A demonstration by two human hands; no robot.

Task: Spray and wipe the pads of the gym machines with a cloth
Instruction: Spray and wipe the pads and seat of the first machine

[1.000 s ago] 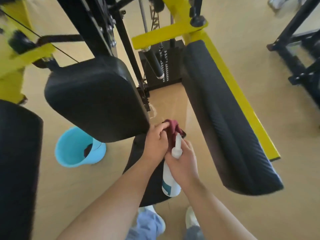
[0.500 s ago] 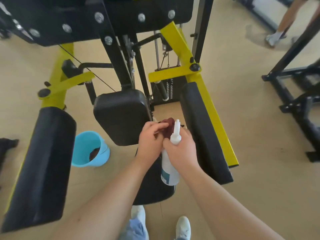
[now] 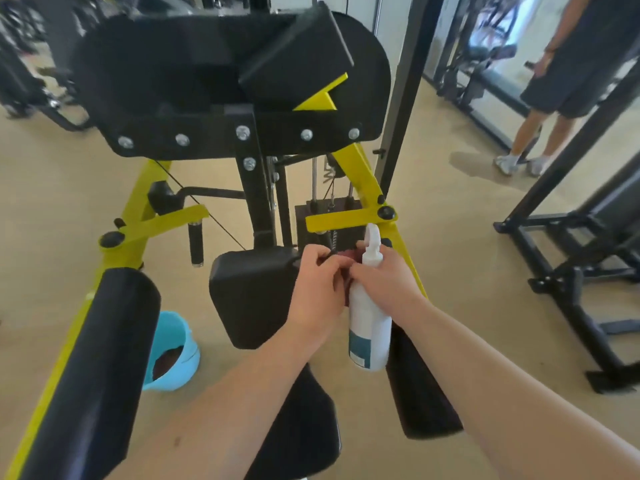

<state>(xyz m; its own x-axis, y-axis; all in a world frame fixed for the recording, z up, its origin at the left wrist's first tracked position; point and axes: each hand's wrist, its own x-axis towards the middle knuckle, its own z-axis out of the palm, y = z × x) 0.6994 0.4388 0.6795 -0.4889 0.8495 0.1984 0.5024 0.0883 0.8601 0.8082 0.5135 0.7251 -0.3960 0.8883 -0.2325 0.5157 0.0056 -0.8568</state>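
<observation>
Maroon cloth (image 3: 350,255) pinched in left hand (image 3: 318,292), right hand (image 3: 388,282) gripping upright white plastic spray bottle (image 3: 369,323); black padded cushion (image 3: 249,296) just left of fingers

The left hand (image 3: 317,289) and right hand (image 3: 388,282) are bare, like the forearms (image 3: 225,407) behind them.

Both your bare forearms reach forward from the lower edge and converge at centre, with the hands touching. Your left hand (image 3: 318,292) is back-up with fingers curled, the fingertips pinching the cloth (image 3: 350,255) tucked between the two hands. Your right hand (image 3: 386,280) is curled round the neck of the bottle (image 3: 369,327), nozzle up, its body hanging down beside the wrist.
</observation>
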